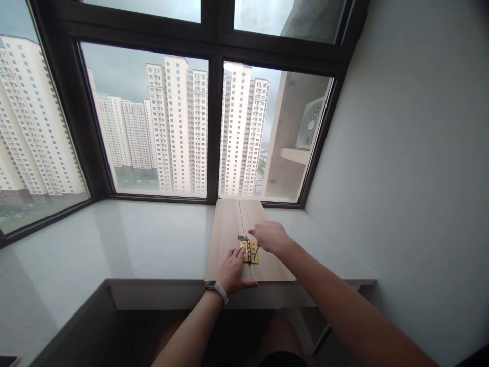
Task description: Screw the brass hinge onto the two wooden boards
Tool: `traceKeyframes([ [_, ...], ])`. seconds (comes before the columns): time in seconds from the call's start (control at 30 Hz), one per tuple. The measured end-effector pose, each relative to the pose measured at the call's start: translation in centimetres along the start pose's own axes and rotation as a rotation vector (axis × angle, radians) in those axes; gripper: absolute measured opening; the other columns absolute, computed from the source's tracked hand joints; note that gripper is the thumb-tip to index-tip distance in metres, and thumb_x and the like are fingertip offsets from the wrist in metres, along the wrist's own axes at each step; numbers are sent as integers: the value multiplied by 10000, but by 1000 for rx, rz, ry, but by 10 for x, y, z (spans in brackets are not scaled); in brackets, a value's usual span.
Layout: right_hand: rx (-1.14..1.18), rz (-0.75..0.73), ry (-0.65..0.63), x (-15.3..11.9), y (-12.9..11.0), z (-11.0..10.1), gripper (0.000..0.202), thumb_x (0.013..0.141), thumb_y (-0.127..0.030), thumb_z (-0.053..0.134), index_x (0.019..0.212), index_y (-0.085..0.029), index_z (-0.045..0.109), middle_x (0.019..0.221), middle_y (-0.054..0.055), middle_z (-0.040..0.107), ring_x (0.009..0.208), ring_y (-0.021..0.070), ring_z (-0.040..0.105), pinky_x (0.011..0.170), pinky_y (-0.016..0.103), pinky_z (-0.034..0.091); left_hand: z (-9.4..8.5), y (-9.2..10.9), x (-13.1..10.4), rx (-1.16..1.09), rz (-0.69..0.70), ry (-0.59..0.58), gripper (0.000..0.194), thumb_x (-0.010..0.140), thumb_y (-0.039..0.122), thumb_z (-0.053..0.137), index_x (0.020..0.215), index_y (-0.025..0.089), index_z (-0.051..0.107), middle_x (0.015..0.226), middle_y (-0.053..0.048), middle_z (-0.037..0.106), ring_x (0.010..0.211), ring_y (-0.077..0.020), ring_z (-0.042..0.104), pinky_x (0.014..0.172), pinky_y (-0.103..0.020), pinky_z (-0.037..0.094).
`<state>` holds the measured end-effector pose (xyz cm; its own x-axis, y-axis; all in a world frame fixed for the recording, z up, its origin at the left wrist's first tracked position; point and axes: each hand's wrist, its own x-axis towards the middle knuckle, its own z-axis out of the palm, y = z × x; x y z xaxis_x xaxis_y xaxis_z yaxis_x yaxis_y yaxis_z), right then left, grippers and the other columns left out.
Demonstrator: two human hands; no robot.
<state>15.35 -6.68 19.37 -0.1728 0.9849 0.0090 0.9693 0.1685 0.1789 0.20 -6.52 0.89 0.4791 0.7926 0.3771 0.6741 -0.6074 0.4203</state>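
Observation:
A brass butt hinge (251,252) lies unfolded across the seam between two pale wooden boards (226,224). My left hand (232,270) rests on the left board with its fingers spread, fingertips pressing the left leaf of the hinge and thumb stretched toward the boards' near edge. Above the right leaf, my right hand (269,235) is closed in a fist. A thin shaft, apparently of a screwdriver (257,250), slants from under that fist to the leaf; its handle is hidden in the fingers. Several small screws (243,237) lie just beyond the hinge.
The boards lie on a white window-sill counter (160,239), reaching from its front edge to the dark window frame (215,127). A plain wall (401,153) rises at the right. My knees are below the counter, and a watch (216,291) is on my left wrist.

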Motion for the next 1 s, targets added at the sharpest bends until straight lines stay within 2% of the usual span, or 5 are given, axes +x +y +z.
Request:
traceKeyframes([
  [0.17, -27, -15, -1, 0, 1, 0, 353, 981, -378, 407, 1120, -199, 677, 1112, 146, 717, 1013, 266, 679, 813, 352, 485, 2, -1, 0, 4, -1, 11, 1199, 578, 734, 762, 1523, 154, 307, 1467, -149, 456, 1375, -350, 335, 1161, -433, 273],
  [0.67, 0, -53, 1, -5, 1, -6, 269, 933, -345, 492, 1138, -221, 613, 1088, 120, 716, 973, 263, 680, 743, 331, 475, 1, 0, 1, -12, -20, -4, 1183, 583, 712, 772, 1528, 187, 293, 1489, -147, 424, 1389, -377, 336, 1162, -469, 266],
  [0.87, 71, -113, -36, -7, 3, -8, 292, 890, -303, 580, 1170, -219, 598, 1166, 116, 686, 1040, 247, 647, 774, 312, 465, 0, 1, 1, -5, -29, -17, 1170, 606, 721, 758, 1528, 178, 286, 1493, -157, 417, 1397, -369, 323, 1155, -475, 269],
  [0.93, 100, -138, -50, -6, 3, -7, 333, 860, -270, 627, 1185, -207, 591, 1207, 120, 669, 1078, 236, 631, 794, 295, 459, 0, 1, 1, -3, -26, -11, 1184, 596, 733, 758, 1527, 175, 284, 1492, -155, 419, 1394, -364, 326, 1156, -470, 267],
  [1.0, 118, -136, -66, -6, 4, -6, 405, 833, -306, 682, 1211, -199, 583, 1229, 126, 658, 1099, 238, 624, 815, 291, 458, 0, 1, 1, 2, -26, -14, 1200, 579, 742, 763, 1524, 175, 288, 1492, -153, 421, 1391, -362, 326, 1159, -463, 265],
])
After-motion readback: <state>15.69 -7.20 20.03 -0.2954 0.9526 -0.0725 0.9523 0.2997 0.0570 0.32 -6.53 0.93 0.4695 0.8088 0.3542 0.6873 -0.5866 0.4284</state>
